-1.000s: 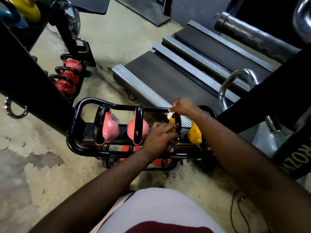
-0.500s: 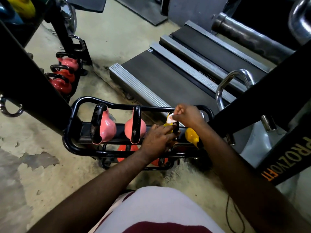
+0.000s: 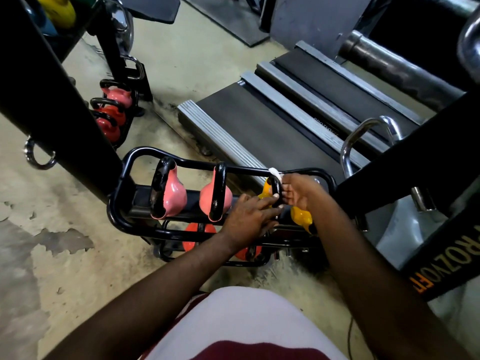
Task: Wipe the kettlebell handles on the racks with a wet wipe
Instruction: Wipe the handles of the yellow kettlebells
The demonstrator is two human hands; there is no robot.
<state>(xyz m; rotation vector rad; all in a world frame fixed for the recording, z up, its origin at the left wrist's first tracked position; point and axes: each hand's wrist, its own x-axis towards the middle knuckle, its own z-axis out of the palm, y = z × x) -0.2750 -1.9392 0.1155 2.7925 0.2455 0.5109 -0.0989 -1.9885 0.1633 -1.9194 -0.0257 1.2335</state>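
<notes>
Right hand (image 3: 298, 194) pinches the wet wipe (image 3: 274, 173) against the black handle (image 3: 277, 185) of the yellow kettlebell (image 3: 265, 192), third along the top tier of the low rack (image 3: 145, 152). A white tuft sticks out at the top of the handle loop, and a smaller bit shows lower down. Left hand (image 3: 249, 216) has its fingers stretched out flat on the base of the same handle. Looks like it's steadying the bell, not gripping it.

Risks from here:
- The bell sits tilted in its slot. A hard rub with only flat fingers bracing it could rock it into the second yellow bell (image 3: 301, 216) just beside it.
- The wipe is bunched small, so it may skip the underside of the loop or slip out of the pinch.
- Fingers sit between the handle and the rack rail. That's a pinch point if the bell shifts.
- The two pink bells (image 3: 174, 197) have flaking black handles that could shred the wipe.

Hard to see:
- Right fingertips and how far the wipe wraps are hidden behind the handle.
- Red bells on the lower tier (image 3: 198, 235) are mostly covered by rails and the left arm.
- The black post (image 3: 65, 100) cuts off the rack's left end.
- Can't tell which handles are already clean.
</notes>
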